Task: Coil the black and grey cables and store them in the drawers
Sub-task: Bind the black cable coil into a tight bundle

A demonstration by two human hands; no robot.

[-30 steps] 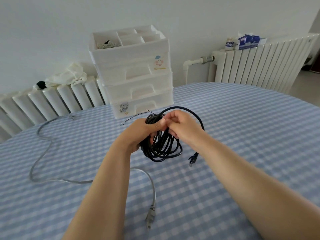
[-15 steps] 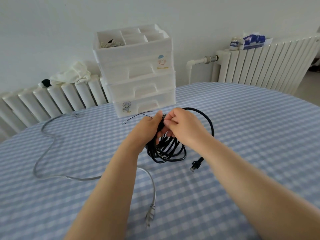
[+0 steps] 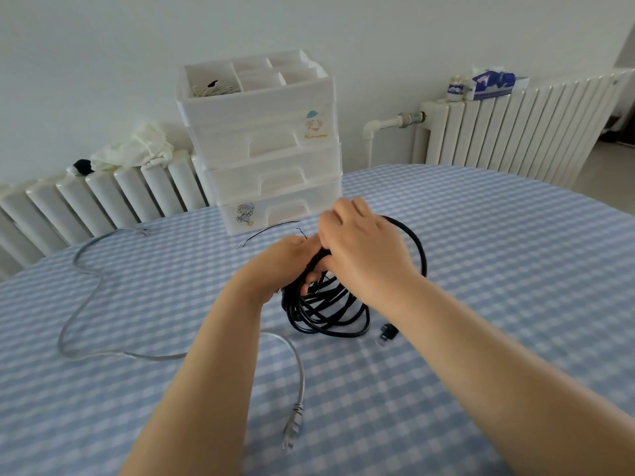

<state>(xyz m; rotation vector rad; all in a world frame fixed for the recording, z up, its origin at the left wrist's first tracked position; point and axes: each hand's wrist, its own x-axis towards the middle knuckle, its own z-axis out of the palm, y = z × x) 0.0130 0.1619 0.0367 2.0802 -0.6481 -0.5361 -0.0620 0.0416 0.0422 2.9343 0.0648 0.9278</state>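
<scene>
A coiled black cable (image 3: 330,314) hangs over the table's middle, its loops bunched at the top. My left hand (image 3: 285,262) grips the bunch from the left, and my right hand (image 3: 360,249) holds it from the right, fingers curled over the strands. One black plug end (image 3: 386,334) lies on the cloth by the coil. The grey cable (image 3: 86,293) lies uncoiled on the left, its plug (image 3: 292,431) near the front. A white drawer unit (image 3: 275,180) with its three drawers pushed in stands behind the coil.
The table has a blue checked cloth (image 3: 498,269). A thin black wire (image 3: 271,231) lies before the drawers. White radiators (image 3: 515,128) run along the wall, with a tissue pack (image 3: 491,82) on the right one and a white cloth (image 3: 134,149) on the left one.
My right hand has slid up and over the top of the coil. The view has drifted, so the drawers and coil sit a little further right.
</scene>
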